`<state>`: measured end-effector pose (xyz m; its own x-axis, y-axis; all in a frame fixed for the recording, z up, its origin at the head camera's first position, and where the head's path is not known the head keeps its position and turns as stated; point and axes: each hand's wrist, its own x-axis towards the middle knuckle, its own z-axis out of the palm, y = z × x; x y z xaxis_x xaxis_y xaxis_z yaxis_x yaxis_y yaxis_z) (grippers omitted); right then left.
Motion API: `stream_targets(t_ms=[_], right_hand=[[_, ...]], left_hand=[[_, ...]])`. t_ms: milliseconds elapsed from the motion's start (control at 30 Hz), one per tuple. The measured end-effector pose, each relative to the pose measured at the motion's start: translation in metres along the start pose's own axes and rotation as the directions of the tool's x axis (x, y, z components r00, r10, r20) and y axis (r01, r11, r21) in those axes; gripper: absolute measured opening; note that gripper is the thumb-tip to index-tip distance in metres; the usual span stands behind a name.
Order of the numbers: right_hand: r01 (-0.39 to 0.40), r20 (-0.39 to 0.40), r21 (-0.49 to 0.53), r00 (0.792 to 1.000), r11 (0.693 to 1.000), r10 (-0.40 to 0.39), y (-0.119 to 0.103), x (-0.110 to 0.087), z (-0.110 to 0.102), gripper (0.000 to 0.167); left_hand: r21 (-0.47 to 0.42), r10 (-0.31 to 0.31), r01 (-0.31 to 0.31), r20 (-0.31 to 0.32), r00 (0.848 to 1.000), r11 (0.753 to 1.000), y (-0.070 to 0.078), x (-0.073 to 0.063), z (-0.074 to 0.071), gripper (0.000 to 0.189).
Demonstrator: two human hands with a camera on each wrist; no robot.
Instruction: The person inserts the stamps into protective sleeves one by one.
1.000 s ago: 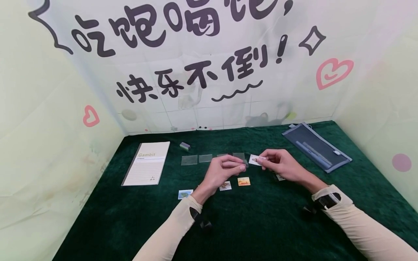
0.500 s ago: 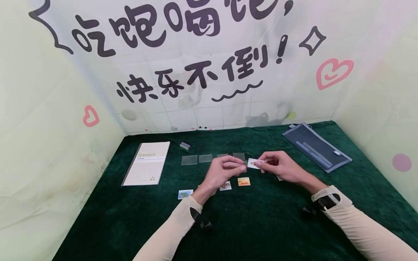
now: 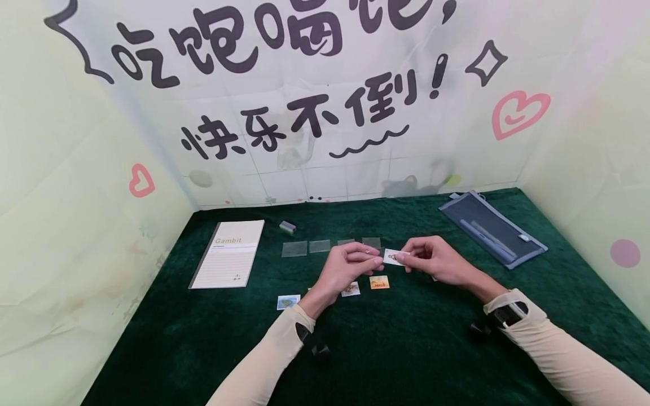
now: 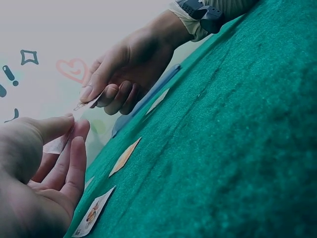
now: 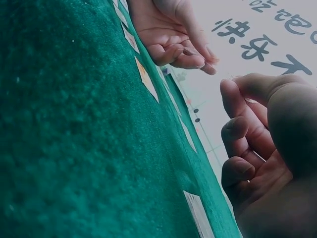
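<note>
My right hand (image 3: 438, 259) pinches a small white stamp (image 3: 391, 257) with a picture on it, between thumb and forefinger. Its left edge is close to the fingertips of my left hand (image 3: 347, 265). In the left wrist view, that hand pinches a small clear plastic sleeve (image 4: 55, 146), mostly hidden by the fingers. Whether the stamp's edge touches the sleeve, I cannot tell. Below the hands lie an orange stamp (image 3: 379, 282), a brownish one (image 3: 350, 289) and a blue one (image 3: 288, 303). Another lies partly behind my left wrist.
Several clear sleeves (image 3: 294, 249) lie in a row behind my left hand. A notebook (image 3: 228, 255) is at the left, an eraser (image 3: 287, 227) at the back, a blue mesh zip pouch (image 3: 492, 228) at the back right. A white stamp stack (image 5: 199, 214) lies under my right hand.
My right hand has moved slightly left and down, bringing the stamp nearer to my left fingertips. My left hand has barely moved.
</note>
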<state>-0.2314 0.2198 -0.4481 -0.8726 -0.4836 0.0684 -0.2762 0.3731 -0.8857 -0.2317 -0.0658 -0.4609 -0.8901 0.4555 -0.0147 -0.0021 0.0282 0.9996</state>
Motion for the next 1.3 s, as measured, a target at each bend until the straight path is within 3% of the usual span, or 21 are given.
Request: stream_targets(t_ms=[667, 933, 1300], right_hand=[[-0.062, 0.009, 0.044, 0.998, 0.997, 0.061, -0.0018, 0.0005, 0.0036, 0.032], [-0.012, 0.019, 0.038, 1.0, 0.999, 0.011, -0.0001, 0.0011, 0.0041, 0.027], [-0.002, -0.007, -0.014, 1.0, 1.0, 0.002, -0.0004, -0.0003, 0.0051, 0.023]], left_hand=[[0.042, 0.029, -0.029, 0.005, 1.0, 0.999, -0.0007, -0.0002, 0.001, 0.028], [0.021, 0.027, -0.027, -0.008, 1.0, 0.999, -0.0012, 0.0005, 0.0014, 0.028], [-0.062, -0.02, 0.019, -0.007, 1.0, 0.998, -0.0025, -0.0002, 0.0029, 0.03]])
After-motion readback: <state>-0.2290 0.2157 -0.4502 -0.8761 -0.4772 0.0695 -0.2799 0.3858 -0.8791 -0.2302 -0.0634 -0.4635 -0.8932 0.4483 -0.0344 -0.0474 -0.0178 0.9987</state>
